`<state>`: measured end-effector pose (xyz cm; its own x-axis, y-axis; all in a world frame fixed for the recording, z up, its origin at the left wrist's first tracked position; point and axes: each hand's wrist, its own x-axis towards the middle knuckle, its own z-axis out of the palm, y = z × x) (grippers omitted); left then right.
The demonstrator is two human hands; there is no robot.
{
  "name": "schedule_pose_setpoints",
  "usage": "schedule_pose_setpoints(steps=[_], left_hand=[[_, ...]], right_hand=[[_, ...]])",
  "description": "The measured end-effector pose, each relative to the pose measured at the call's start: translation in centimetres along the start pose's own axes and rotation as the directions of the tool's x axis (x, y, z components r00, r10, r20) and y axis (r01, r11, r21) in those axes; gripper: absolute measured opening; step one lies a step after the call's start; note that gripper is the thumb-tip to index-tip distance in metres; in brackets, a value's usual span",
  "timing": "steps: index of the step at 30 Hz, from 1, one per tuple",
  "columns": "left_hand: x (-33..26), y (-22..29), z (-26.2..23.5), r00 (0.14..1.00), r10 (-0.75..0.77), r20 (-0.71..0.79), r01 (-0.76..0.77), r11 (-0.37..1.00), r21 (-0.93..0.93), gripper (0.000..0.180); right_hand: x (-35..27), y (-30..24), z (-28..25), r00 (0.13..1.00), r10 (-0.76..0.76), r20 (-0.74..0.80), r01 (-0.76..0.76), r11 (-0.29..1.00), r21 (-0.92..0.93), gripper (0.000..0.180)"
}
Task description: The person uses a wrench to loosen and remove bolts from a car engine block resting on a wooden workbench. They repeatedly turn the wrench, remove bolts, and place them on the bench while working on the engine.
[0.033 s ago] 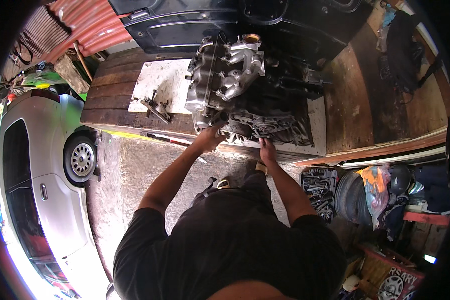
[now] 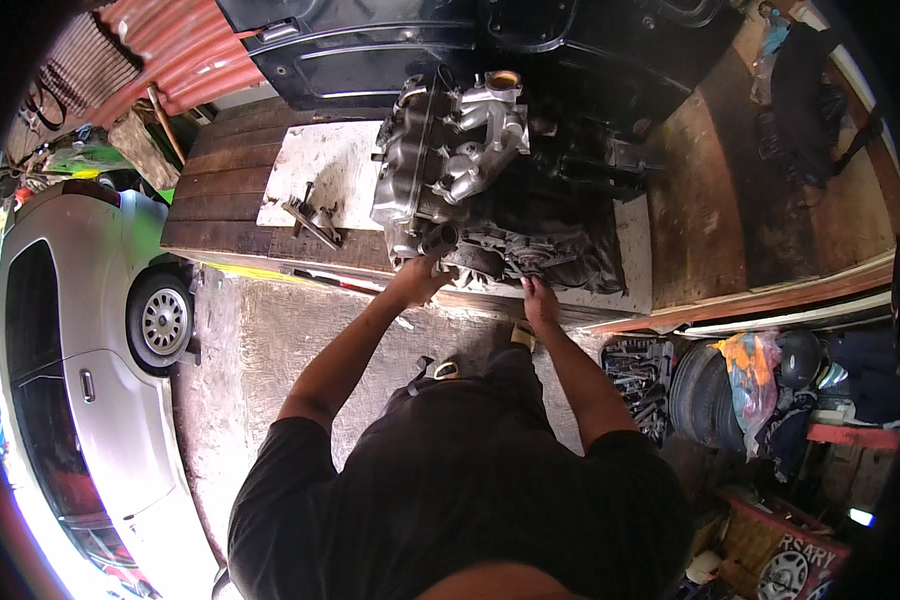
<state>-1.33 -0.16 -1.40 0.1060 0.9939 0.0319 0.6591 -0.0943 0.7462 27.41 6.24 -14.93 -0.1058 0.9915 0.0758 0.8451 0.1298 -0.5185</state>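
Note:
An engine [image 2: 402,165] with a silver valve cover and a pale cast intake manifold [image 2: 485,150] lies on the wooden bench. At its near left corner my left hand [image 2: 419,283] grips round a dark round outlet [image 2: 438,238], thumb spread to the right. My right hand [image 2: 541,303] is closed on a slim metal wrench [image 2: 514,268] at the engine's near face. The wrench's far end meets the dark, grimy parts there; exactly what it touches is too small to tell.
Loose metal parts [image 2: 313,218] lie on a white board [image 2: 345,150] left of the engine. A black vehicle panel [image 2: 370,55] stands behind the bench [image 2: 220,175]. An open tool case [image 2: 637,385] and tires [image 2: 705,398] sit at right; a silver car [image 2: 80,300] stands left.
My right hand has shifted slightly to the right, and the wrench in it has turned a little, its far end leaning more to the left. My left hand stays in place.

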Motion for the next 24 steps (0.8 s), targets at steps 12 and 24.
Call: schedule_pose_setpoints(steps=[12, 24], left_hand=[[0.4, 0.9, 0.1, 1.0, 0.003, -0.027, -0.004, 0.999, -0.045, 0.056], [0.1, 2.1, -0.2, 0.995, -0.096, 0.008, 0.096, 0.99, -0.1, 0.055]], right_hand=[[3.7, -6.1, -14.9, 0.874, -0.351, 0.337, 0.474, 0.77, -0.427, 0.032], [-0.5, -3.7, -12.4, 0.958, -0.247, 0.145, 0.225, 0.962, 0.157, 0.023]])
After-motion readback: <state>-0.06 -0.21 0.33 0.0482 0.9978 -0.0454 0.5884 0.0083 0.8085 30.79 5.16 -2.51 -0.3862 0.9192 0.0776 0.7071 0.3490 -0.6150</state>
